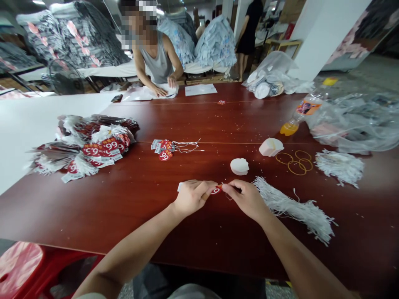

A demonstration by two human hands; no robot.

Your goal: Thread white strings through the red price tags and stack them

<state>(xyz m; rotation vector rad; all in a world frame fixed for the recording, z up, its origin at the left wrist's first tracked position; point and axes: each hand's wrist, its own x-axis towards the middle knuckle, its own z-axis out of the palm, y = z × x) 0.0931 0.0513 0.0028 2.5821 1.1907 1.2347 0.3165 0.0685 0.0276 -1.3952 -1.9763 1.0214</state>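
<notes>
Both hands meet at the near middle of the dark red table (199, 232). The left hand (190, 196) is closed around a small red price tag (215, 190), with the fingers curled and the thumb pressing on it. The right hand (245, 196) pinches narrow at the other edge of the same tag; if a string is between its fingertips, I cannot tell, it is too small.

Just to the right of the tag, touching the right wrist, lies a long bundle of white strings (293, 207). Behind the tag, a little further from the person, stands a small white stack of paper pieces (240, 166), and a second pinkish stack (271, 147) is beyond it to the right. Near this one lie some yellow rubber bands (296, 161) and another bundle of strings (339, 166).

Far left of the tag is a big heap of finished tags (90, 147), and a small group of tags with strings (166, 148) lies between. At the far end of the table another person (156, 54) leans over white sheets.
</notes>
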